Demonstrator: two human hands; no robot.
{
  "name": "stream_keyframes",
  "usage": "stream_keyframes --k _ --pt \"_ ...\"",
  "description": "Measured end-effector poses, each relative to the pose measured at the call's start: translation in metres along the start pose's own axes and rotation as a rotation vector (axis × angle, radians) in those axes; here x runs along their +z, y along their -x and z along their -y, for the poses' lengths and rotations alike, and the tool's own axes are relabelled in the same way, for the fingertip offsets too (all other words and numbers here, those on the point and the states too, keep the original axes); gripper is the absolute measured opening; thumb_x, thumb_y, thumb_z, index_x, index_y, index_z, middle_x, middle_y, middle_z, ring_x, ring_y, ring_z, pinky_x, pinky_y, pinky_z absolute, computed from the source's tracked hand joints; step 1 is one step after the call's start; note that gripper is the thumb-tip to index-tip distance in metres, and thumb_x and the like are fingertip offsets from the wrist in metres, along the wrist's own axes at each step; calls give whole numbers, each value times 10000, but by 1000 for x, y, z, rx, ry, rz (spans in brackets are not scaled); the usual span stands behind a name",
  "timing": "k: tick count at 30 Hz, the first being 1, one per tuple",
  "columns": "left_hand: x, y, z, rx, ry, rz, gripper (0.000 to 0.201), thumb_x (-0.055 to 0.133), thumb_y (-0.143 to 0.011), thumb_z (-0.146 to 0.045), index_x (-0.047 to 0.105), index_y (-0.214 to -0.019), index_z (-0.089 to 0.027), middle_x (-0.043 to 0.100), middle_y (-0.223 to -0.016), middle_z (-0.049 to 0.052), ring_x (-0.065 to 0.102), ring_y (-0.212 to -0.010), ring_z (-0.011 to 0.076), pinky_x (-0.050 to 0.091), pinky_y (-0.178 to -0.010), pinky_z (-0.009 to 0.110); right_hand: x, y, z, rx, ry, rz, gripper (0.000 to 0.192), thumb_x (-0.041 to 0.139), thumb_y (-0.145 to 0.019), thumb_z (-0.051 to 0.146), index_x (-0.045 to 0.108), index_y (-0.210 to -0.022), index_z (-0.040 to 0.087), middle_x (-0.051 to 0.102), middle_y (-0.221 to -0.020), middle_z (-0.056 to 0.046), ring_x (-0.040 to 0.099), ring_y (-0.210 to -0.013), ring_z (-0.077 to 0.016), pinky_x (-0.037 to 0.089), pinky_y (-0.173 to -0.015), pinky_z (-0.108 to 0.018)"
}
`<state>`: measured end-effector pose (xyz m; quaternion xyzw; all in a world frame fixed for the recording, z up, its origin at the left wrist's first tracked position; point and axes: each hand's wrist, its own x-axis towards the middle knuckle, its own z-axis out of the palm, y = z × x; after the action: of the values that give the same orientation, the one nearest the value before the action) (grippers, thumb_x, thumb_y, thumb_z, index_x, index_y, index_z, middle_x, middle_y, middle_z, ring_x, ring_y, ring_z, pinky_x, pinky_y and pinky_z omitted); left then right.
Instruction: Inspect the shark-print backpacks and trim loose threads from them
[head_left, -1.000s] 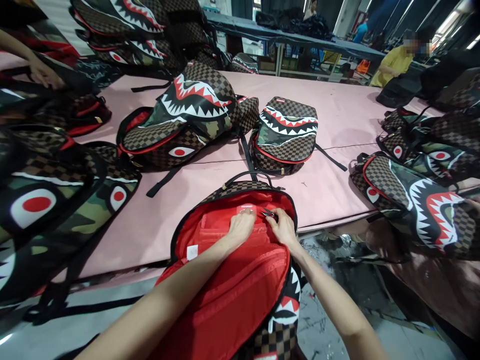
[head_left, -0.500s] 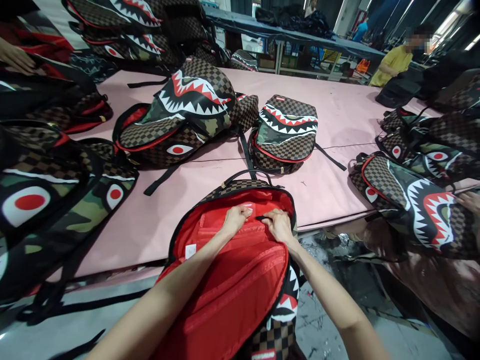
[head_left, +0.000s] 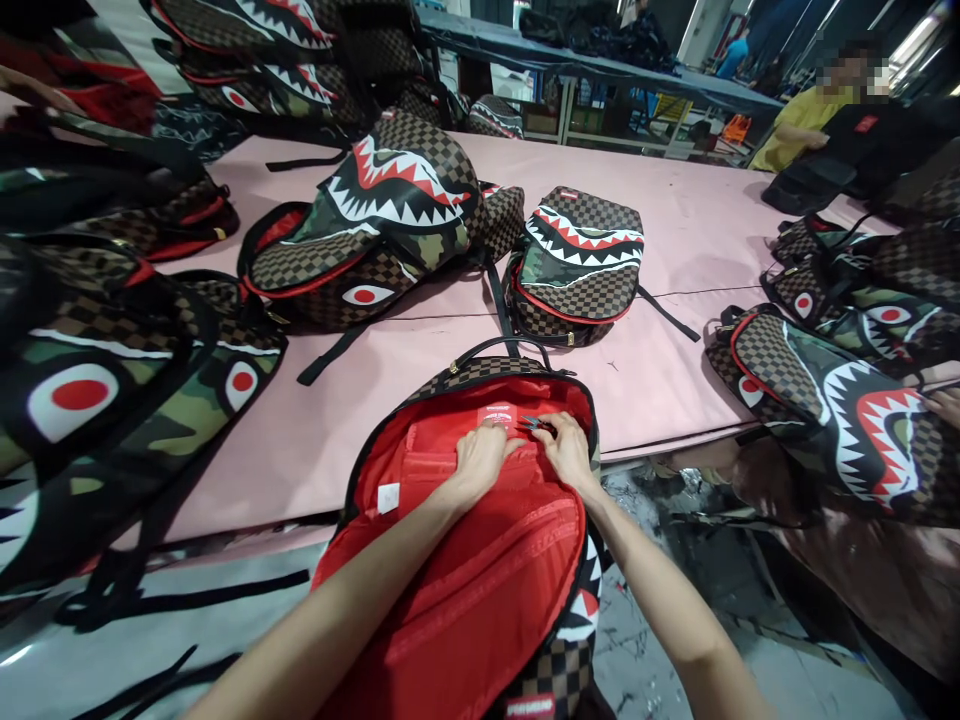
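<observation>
Head view shows an open backpack (head_left: 480, 560) with red lining hanging over the near edge of the pink surface (head_left: 660, 390). Both hands are inside its upper part. Left hand (head_left: 480, 458) presses on the lining just below a small red label (head_left: 498, 414), its fingers bent and gripping nothing that shows. Right hand (head_left: 568, 455) has its fingers closed on small snips (head_left: 534, 425), whose tips point at the label. Two more shark-mouth backpacks (head_left: 577, 265) lie toward the far edge, and another sits by the right edge (head_left: 825, 410).
</observation>
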<state>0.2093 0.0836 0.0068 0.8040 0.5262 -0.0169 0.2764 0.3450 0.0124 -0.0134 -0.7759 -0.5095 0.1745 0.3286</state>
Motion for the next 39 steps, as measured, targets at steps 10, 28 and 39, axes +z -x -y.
stream_keyframes --k 10,28,39 --pt "7 -17 -17 -10 -46 87 165 491 -744 -104 652 -780 -94 663 -938 221 599 -987 313 423 -792 382 -3 -1 -6 45 10 42 217 578 -807 247 650 -1005 197 619 -937 -54 564 -902 -194 419 -813 -294" --pt "8 -19 25 -126 1162 -1 221 660 -568 -323 550 -605 -135 574 -519 11 579 -506 135 492 -603 285 -6 3 2 -116 111 121 152 568 -817 177 686 -911 192 656 -883 -49 577 -852 -173 327 -962 -335" --pt "-147 74 111 -16 1075 -401 105 595 -742 -324 617 -708 -227 620 -737 -12 599 -684 149 533 -670 256 -76 20 3 123 -1103 -9 337 706 -651 399 654 -910 190 622 -821 -17 547 -666 -106 438 -620 -233"
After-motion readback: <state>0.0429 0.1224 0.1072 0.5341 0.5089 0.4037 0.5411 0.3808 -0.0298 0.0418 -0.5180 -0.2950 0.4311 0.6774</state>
